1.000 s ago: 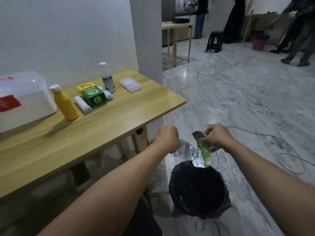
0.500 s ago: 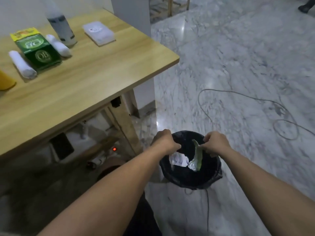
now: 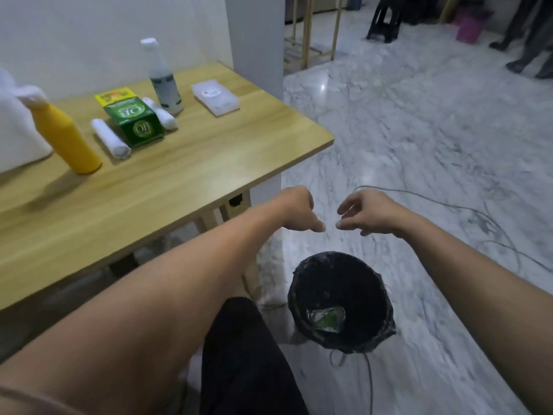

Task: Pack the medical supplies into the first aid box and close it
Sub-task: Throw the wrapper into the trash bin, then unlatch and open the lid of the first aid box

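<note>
First aid box (image 3: 18, 127): white, table's (image 3: 185, 181) left edge | green carton (image 3: 134, 121): "OB" readable | left hand (image 3: 296, 212), right hand (image 3: 371, 214): loosely spread, empty, above black bin (image 3: 338, 301) | wrapper (image 3: 326, 319) inside bin

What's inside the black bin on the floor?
A crumpled shiny wrapper with green on it lies at the bottom of the black bin. The dark liner hides anything beneath it; nothing else shows.
</note>
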### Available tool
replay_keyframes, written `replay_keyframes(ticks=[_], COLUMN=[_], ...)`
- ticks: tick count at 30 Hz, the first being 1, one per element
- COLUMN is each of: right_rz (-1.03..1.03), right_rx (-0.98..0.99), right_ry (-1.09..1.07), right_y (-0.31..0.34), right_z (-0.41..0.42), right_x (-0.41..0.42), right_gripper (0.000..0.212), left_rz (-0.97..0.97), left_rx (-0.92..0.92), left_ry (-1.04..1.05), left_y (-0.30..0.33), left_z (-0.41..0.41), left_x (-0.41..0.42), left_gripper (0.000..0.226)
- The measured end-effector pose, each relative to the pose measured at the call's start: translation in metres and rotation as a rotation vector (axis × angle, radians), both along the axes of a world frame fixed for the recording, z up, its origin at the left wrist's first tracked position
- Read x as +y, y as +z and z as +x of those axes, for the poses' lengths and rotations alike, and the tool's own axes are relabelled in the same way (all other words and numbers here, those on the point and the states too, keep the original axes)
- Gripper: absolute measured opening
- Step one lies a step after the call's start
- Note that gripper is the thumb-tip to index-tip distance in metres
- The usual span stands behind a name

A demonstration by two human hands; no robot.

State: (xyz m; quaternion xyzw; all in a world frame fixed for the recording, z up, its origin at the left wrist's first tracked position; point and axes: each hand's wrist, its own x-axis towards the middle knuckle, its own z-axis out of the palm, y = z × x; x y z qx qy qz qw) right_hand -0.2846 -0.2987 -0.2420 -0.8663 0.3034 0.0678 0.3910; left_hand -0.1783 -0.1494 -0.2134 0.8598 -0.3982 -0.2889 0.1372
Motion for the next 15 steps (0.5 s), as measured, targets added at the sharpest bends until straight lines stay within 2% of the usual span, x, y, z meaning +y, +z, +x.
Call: replay_keyframes(ticks=[3, 9, 13, 15], right_rz=[-0.055, -0.169, -0.249, -0.302], right_rx=[-0.049, -0.151, -0.163, -0.172], right_ry=[0.097, 0.257, 0.381, 0.432], right_y=[0.055, 0.145, 0.185, 0.198], right_z=[0.013, 0.047, 0.076, 0.094], right_x=[0.017, 0.069, 0.111, 0.132], right_gripper=[0.039, 0.040, 0.041, 0.040], left_rz=[-0.049, -0.176, -0.194, -0.186], left_rx=[-0.007, 0.121, -0.008, -0.091], left_ry=[0.008, 0.078, 0.154, 0.210], left_y=[0.045, 0.115, 0.147, 0.158], left_z=[0.009, 0.022, 0.045, 0.061], left_x=[0.017, 0.073, 0.113, 0.137], left_gripper=[0.057, 0.058, 0.059, 0.052])
